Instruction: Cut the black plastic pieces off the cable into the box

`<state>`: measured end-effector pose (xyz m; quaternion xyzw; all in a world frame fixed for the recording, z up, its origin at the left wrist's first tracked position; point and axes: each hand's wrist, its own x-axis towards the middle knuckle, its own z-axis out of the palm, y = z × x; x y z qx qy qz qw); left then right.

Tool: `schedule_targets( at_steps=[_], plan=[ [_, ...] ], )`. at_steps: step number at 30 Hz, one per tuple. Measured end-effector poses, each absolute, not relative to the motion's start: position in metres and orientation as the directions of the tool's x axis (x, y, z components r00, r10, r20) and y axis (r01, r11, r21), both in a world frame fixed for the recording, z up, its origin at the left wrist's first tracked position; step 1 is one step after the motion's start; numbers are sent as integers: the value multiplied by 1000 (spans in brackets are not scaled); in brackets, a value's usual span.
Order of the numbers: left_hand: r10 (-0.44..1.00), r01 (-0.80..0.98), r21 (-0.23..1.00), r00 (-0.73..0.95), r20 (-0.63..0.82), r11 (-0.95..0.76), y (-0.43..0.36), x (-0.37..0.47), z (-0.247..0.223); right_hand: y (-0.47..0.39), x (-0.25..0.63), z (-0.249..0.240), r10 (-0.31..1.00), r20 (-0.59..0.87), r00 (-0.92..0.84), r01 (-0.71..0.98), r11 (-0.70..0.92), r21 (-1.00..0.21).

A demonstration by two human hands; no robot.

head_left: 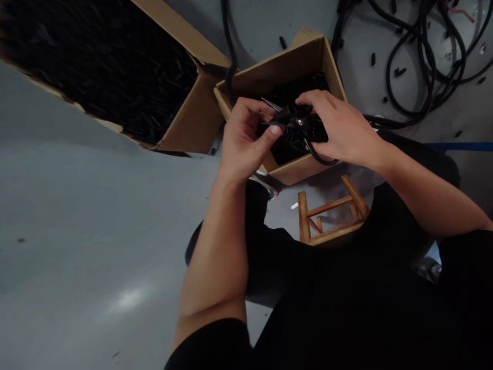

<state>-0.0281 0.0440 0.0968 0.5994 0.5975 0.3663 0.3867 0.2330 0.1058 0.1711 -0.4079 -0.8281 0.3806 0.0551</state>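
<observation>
Black-handled scissors (300, 122) are held by my right hand (339, 126), its fingers wrapped round the handles, above a small cardboard box (298, 169). The blades are parted and point left toward my left hand (246, 136). My left hand's thumb and fingers close on a small dark piece beside the blades, too dark to make out clearly. Many small black pieces (287, 146) lie in the box under both hands.
A larger cardboard box (196, 115) full of black pieces stands at the upper left. A wooden stool (333, 205) is below the small box. Black cables (391, 77) coil on the floor at the upper right, among scattered black bits.
</observation>
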Motion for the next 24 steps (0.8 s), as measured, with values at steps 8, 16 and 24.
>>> schedule_targets(
  at_steps=[8, 16, 24],
  plan=[
    [1000, 400, 916, -27, -10, 20, 44, -34, 90, 111, 233, 168, 721, -219, -658, 607, 336, -720],
    [998, 419, 905, -38, -56, 66, 44, -38, 84, 110, 235, 157, 703, -222, -675, 552, 283, -784],
    [993, 350, 929, -64, -101, 117, 44, -37, 88, 109, 233, 153, 729, -219, -648, 544, 242, -803]
  ],
)
